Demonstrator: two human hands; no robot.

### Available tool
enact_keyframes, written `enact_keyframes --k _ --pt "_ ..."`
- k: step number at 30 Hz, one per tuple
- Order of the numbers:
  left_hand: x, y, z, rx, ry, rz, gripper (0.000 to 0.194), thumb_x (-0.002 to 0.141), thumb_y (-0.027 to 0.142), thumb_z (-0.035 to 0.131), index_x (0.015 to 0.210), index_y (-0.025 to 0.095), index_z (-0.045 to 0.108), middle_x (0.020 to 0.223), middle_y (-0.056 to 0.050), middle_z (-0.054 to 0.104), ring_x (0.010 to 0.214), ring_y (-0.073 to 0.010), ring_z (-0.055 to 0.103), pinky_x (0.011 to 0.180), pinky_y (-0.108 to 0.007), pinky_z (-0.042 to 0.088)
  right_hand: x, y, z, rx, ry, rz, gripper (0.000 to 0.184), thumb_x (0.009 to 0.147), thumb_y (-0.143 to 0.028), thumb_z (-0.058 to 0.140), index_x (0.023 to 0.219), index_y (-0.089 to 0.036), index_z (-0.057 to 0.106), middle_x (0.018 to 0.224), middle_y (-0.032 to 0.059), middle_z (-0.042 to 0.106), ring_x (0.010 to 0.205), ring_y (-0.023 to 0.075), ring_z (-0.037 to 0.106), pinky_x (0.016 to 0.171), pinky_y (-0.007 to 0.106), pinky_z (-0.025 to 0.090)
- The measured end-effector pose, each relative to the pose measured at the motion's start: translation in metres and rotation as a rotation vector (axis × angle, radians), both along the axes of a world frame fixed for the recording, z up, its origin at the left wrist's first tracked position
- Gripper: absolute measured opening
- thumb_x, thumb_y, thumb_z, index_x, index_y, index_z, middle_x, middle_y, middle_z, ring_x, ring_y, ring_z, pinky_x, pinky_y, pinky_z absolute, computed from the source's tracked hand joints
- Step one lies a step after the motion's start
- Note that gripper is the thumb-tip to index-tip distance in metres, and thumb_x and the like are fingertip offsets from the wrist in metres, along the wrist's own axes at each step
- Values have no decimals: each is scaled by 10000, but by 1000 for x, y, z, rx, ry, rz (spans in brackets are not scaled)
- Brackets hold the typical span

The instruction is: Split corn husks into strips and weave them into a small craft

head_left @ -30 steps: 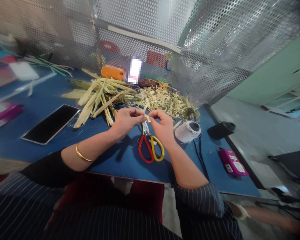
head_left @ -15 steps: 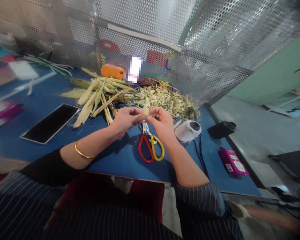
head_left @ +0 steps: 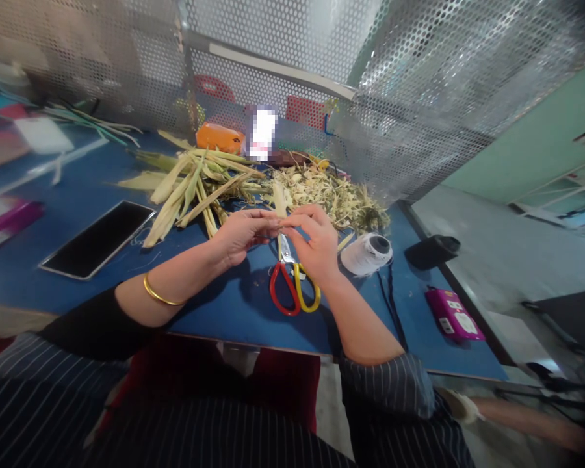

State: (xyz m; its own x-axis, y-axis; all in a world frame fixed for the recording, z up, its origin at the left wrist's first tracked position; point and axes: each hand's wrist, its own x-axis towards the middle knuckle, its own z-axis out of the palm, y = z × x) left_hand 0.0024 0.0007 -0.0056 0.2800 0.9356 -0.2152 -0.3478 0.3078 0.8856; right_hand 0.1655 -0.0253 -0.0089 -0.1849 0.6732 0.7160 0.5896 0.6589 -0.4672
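Note:
A pale strip of dried husk (head_left: 279,198) stands up between my two hands over the table. My left hand (head_left: 247,235) pinches its lower end between thumb and fingers. From the other side my right hand (head_left: 312,242) closes its thumb and index finger on the same spot; the exact grip is partly hidden. Just below the fingertips lie scissors with one red and one yellow handle (head_left: 285,292), their blades partly covered by the hands. Behind my left hand is a pile of long dried husk leaves (head_left: 180,188). A heap of small pale husk pieces (head_left: 316,188) lies beyond my right hand.
On the blue table (head_left: 214,318) a white thread spool (head_left: 365,255) stands right of my hand, with a black spool (head_left: 431,252) and a purple pack (head_left: 453,315) farther right. A dark-screened tablet or phone (head_left: 100,239) lies left. Behind are an orange pack (head_left: 219,138) and perforated screen (head_left: 283,39).
More of the husk strip shows above my fingers, leaning slightly left. My right hand has shifted its fingers at the strip's base; my left hand stays nearly in place.

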Motion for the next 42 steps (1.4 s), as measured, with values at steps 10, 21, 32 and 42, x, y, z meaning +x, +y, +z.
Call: enact_keyframes --k 10,21,32,42 --pt "1 -1 1 -47 20 -27 108 646 164 762 722 169 685 668 -16 667 614 -90 634 499 -162 431 0 0 -2 12 -13 -37 100 872 -267 595 861 -268 695 887 25 624 867 171 604 783 342 489" --pt "0 -1 0 -101 12 -67 99 648 142 719 727 187 679 704 -12 662 635 -106 630 486 -177 433 0 1 -3 74 -122 -69 96 886 -240 568 833 -238 647 874 28 634 872 177 595 815 351 449" --pt "4 -5 -2 300 150 41 173 641 254 772 694 132 662 671 -26 652 644 -128 640 552 -215 467 -2 3 -6 -106 -15 -94 103 893 -243 506 808 -215 556 870 28 607 844 171 571 783 322 439" --pt "3 -9 4 380 283 35 157 648 243 749 715 122 675 620 -25 663 574 -121 620 519 -211 453 -6 -1 -5 -216 106 -63 73 874 -260 539 825 -214 568 770 -5 632 739 145 595 735 293 461"
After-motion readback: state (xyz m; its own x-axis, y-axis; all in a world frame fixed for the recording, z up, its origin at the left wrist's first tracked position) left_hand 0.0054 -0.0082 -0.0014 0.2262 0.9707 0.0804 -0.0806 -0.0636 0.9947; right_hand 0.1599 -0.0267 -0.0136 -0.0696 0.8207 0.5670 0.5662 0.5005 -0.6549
